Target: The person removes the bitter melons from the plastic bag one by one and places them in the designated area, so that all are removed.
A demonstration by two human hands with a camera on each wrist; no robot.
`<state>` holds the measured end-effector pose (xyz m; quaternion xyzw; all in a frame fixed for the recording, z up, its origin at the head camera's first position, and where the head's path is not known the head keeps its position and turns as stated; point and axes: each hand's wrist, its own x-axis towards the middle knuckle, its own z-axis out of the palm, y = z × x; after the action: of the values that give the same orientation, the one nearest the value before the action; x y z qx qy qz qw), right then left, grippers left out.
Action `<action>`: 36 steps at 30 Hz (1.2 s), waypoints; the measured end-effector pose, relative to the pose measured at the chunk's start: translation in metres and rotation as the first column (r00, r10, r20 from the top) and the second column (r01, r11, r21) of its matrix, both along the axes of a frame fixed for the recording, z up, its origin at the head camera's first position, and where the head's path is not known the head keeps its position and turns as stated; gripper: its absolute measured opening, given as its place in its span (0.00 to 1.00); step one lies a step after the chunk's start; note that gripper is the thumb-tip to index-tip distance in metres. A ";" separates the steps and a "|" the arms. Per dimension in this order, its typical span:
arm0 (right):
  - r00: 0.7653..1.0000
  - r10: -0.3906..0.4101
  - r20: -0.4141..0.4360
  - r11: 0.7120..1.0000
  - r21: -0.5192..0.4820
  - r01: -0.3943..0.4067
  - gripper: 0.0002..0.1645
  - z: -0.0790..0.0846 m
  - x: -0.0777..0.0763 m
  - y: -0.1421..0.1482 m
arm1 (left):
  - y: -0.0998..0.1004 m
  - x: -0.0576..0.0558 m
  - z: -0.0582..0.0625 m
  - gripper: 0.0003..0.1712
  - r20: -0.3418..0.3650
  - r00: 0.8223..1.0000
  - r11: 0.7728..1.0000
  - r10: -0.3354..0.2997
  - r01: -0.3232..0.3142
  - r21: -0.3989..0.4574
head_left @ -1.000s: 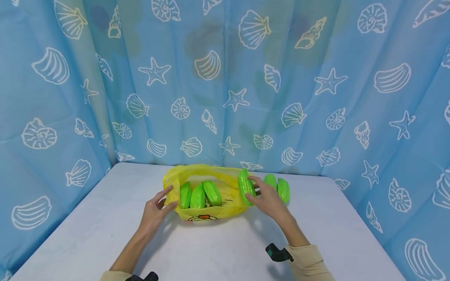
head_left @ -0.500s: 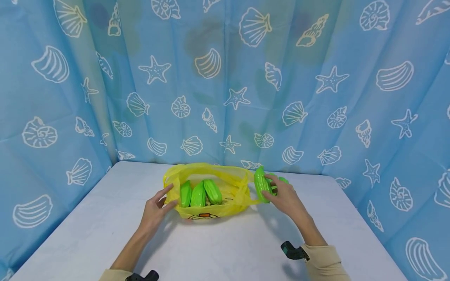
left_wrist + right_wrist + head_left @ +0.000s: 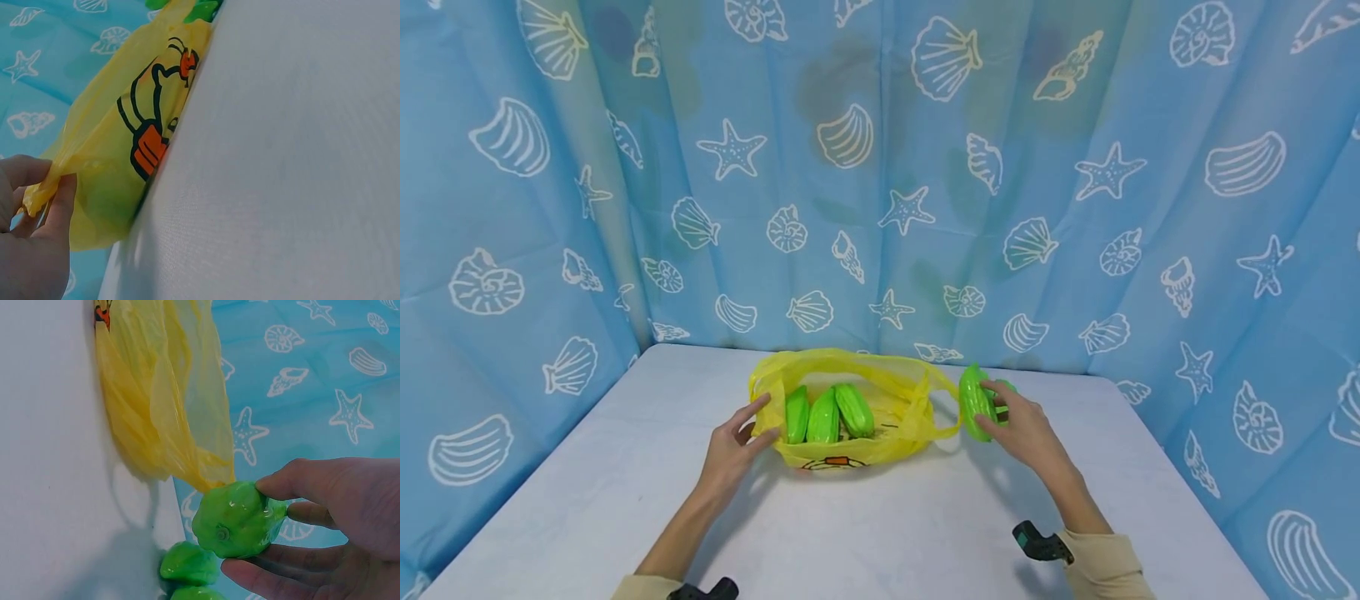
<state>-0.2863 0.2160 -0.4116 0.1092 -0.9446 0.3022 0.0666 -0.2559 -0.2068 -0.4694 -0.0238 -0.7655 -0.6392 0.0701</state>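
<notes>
A yellow plastic bag point(image 3: 887, 450) with a printed cartoon lies mouth-up on the table, holding three glossy green bitter melons point(image 3: 823, 417). My left hand point(image 3: 730, 450) pinches the bag's left edge between thumb and fingers, as the left wrist view point(image 3: 37, 212) also shows. Just right of the bag, my right hand point(image 3: 1026, 433) grips another bitter melon point(image 3: 976, 404) between thumb and fingertips. The bag's handle loop point(image 3: 951, 425) reaches this melon's side. In the right wrist view its ridged end point(image 3: 231, 519) faces the camera, with two more melons point(image 3: 187, 562) below it.
The white table point(image 3: 865, 533) ends at a blue curtain point(image 3: 880, 183) printed with shells and starfish, which closes in the back and sides. The two loose melons lie behind the right hand, partly hidden by it in the head view.
My right hand has carried the gripped bitter melon rightward, from over the bag's right side to beyond it. The handle loop now stretches out toward it. My left hand stays in place.
</notes>
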 end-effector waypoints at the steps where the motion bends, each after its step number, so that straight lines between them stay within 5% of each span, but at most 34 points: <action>1: 1.000 0.000 -0.001 1.000 0.004 0.000 0.36 0.000 -0.001 0.002 | 0.000 0.000 0.000 0.35 0.001 1.000 1.000 0.001 -0.001 0.001; 36: 0.994 -0.106 0.001 0.994 0.003 0.106 0.37 -0.003 -0.010 0.061 | 0.001 0.000 -0.001 0.35 0.007 1.000 1.000 -0.013 0.013 -0.014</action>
<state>-0.2964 0.2771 -0.4143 0.0587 -0.9496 0.2967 0.0821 -0.2556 -0.2061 -0.4700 -0.0270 -0.7700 -0.6343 0.0630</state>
